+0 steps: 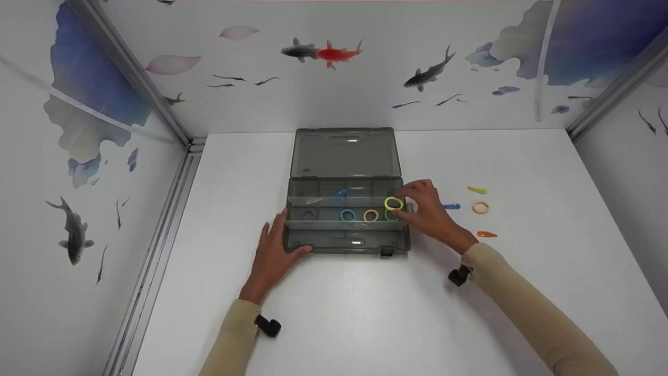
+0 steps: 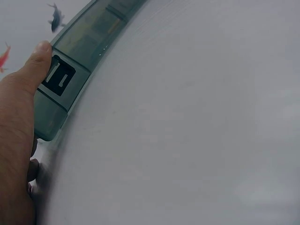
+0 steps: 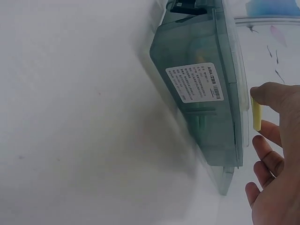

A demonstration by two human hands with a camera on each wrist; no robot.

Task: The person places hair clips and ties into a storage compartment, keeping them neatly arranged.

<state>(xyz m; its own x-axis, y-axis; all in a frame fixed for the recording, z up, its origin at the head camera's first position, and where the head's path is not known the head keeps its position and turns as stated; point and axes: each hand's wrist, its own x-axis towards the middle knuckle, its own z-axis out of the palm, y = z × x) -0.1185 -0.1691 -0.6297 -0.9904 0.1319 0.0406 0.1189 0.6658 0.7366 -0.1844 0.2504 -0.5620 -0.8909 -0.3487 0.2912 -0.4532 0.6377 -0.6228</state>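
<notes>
A grey see-through compartment box [image 1: 347, 240] lies with its lid [image 1: 345, 152] folded back. My right hand [image 1: 430, 209] pinches a yellow ring [image 1: 393, 203] between thumb and fingertips over the box's right end; in the right wrist view the ring [image 3: 256, 114] shows edge-on above the rim. Below it, a green ring [image 1: 390, 215] lies in the middle row with a blue ring [image 1: 347, 215] and an orange ring [image 1: 371, 215]. Pink [image 1: 314, 200] and blue [image 1: 341, 193] clips are in the back row. My left hand [image 1: 271, 256] rests at the front left corner, thumb on the front edge, fingers along the side.
Right of the box on the white table [image 1: 334, 313] lie a yellow clip [image 1: 477, 190], a pale orange ring [image 1: 480, 207], an orange clip [image 1: 487, 234] and a blue clip [image 1: 452, 207] by my right hand. White walls with painted fish stand around the table.
</notes>
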